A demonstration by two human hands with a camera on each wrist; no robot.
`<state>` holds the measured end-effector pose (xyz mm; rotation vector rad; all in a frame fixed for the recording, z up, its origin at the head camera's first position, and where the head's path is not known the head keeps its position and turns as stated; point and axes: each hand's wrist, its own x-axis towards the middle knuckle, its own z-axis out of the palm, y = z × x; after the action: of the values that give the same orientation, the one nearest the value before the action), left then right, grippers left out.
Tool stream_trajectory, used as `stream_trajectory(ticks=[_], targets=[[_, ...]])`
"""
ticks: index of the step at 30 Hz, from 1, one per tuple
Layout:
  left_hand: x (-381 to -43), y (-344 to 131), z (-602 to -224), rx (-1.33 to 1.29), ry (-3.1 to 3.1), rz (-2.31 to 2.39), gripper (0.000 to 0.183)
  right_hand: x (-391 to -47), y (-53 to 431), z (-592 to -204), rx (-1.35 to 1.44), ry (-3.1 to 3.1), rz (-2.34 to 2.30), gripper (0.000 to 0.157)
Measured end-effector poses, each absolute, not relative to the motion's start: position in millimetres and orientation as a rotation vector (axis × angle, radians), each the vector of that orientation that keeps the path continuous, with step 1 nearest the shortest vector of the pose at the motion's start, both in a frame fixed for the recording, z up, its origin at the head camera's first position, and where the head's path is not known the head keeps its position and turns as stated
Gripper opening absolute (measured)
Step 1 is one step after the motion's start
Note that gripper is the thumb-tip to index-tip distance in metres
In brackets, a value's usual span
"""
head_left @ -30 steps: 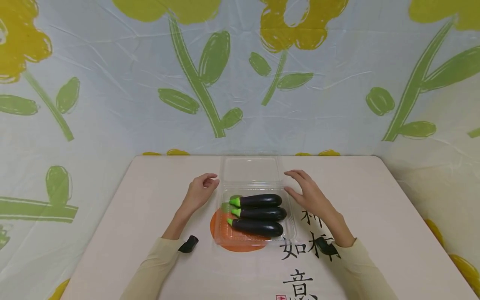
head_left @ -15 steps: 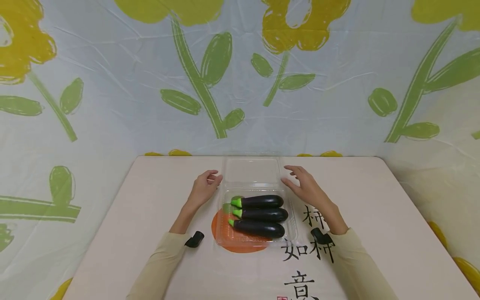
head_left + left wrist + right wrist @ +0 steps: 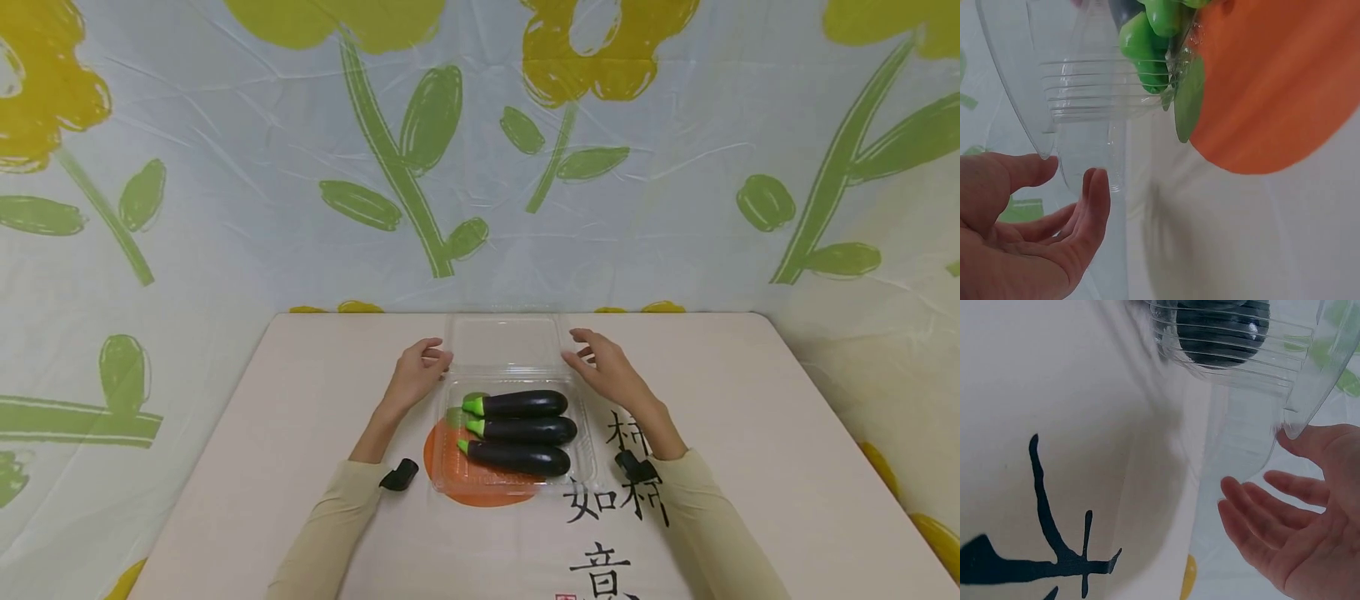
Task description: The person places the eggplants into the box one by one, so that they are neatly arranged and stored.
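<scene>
A clear plastic clamshell box (image 3: 584, 467) lies unfolded on the table, its lid (image 3: 502, 342) spread toward the back. Inside the base are three dark purple eggplants with green stems: a back one (image 3: 528, 404), a middle one (image 3: 532, 430) and a front one (image 3: 517, 457). My left hand (image 3: 420, 375) is at the lid's left side, its thumb tip at a plastic corner in the left wrist view and its fingers loosely bent. At the right side, my right hand (image 3: 615, 375) mirrors it; in the right wrist view its thumb touches or nearly touches a corner, fingers spread apart.
A pale cloth (image 3: 285, 433) with an orange disc (image 3: 480, 498) and black characters (image 3: 600, 571) covers the table. Behind hangs a flower-print sheet (image 3: 645, 233). Each wrist carries a black device, such as the left wrist camera (image 3: 400, 475).
Both hands have moved inward and slightly away from me, closer to the lid's sides. The box and eggplants keep their places; the head view has shifted slightly.
</scene>
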<state>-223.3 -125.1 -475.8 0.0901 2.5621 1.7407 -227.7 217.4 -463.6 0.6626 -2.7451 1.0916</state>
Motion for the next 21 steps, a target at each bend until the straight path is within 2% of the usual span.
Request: stream_trajectory(ticks=[8, 21], targets=[[-222.4, -123.4, -476.1, 0.083, 2.550, 1.763, 0.049, -227.1, 217.4, -463.7, 0.657, -2.740, 1.109, 0.040], [-219.8, -121.7, -471.6, 0.106, 2.517, 1.852, 0.049, -222.2, 220.2, -461.7, 0.613, -2.708, 1.076, 0.044]])
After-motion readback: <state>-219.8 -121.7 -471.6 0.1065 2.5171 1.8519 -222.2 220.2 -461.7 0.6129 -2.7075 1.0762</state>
